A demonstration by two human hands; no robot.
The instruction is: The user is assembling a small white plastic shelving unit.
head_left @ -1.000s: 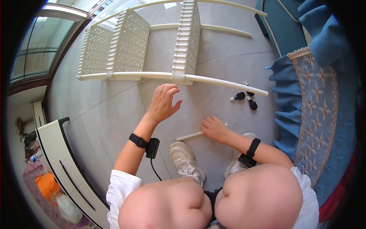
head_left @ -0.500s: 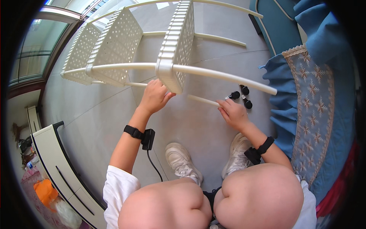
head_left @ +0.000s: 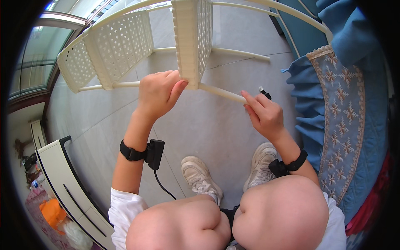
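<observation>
A cream plastic shelf rack [head_left: 188, 46], with perforated shelves joined by long poles, is tipped on its side in front of me. My left hand [head_left: 157, 95] is closed on the lower near corner of its right-hand shelf, with the thumb at the edge and the other fingers partly hidden. From that corner a pole [head_left: 221, 93] runs right to my right hand [head_left: 266, 114], which pinches its free end between thumb and fingers. Just behind the right hand a black caster [head_left: 265, 93] with a pale stem shows on the floor, mostly covered by the hand.
Grey floor tiles [head_left: 200, 133] lie beneath. To the right stands furniture under a blue ruffled cover [head_left: 308, 116] with a lace panel. A white drawer cabinet [head_left: 71, 183] is at the left, a glass door [head_left: 46, 54] beyond it. My shoes [head_left: 200, 175] are close below.
The rack has rolled, its upper near pole rising and its lower shelf corner coming up. My left hand has moved up and left; my right hand slightly right, now covering most of the casters.
</observation>
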